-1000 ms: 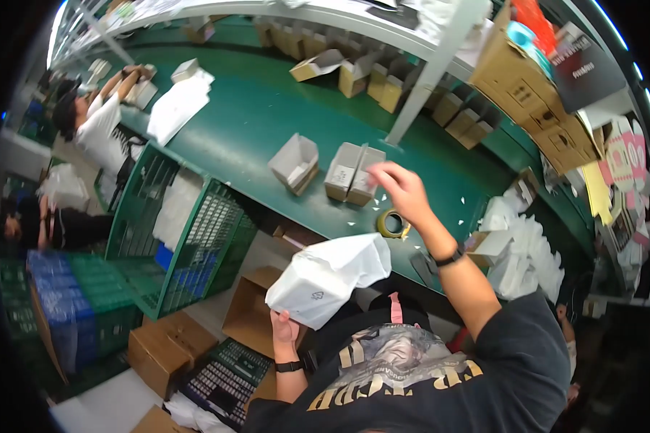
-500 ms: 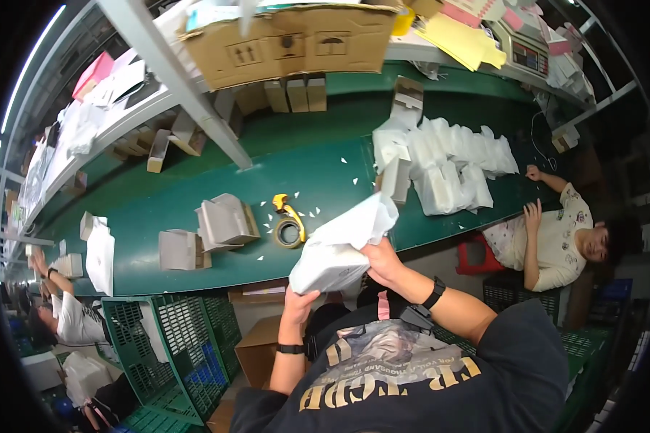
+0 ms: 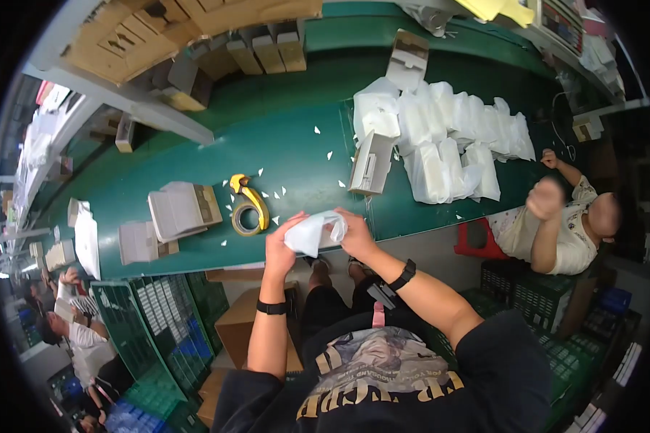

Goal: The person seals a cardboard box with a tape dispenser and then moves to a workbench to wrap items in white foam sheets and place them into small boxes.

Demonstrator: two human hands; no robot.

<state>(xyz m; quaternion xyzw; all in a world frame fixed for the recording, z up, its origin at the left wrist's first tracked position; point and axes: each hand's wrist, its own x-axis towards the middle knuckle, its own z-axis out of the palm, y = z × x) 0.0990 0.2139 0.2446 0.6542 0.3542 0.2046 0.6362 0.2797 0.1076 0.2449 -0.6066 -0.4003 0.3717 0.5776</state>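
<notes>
Over the table's front edge I hold a white wrapped package (image 3: pixel 312 232) between both hands. My left hand (image 3: pixel 280 247) grips its left side, and my right hand (image 3: pixel 355 235) has its fingers closed on the right end, where the white wrapping bunches. What is inside the wrapping is hidden. Just beyond my left hand lies a yellow tape dispenser (image 3: pixel 256 198) with a roll of tape (image 3: pixel 247 219). To the right of my hands, an open cardboard box (image 3: pixel 373 164) sits by several white-bagged packages (image 3: pixel 427 173) standing close together.
Open grey cardboard boxes (image 3: pixel 184 209) stand at the left on the green table (image 3: pixel 282 155). Small white scraps (image 3: pixel 330 155) dot it. A metal post (image 3: pixel 159 115) rises beyond. Green crates (image 3: pixel 141 310) stand below the edge. A co-worker (image 3: pixel 567 227) sits at the right.
The package has been turned and now appears end-on, its wrapping bunched between my hands. My hands have moved up toward the table. The view has shifted, and the co-worker at right has raised a hand.
</notes>
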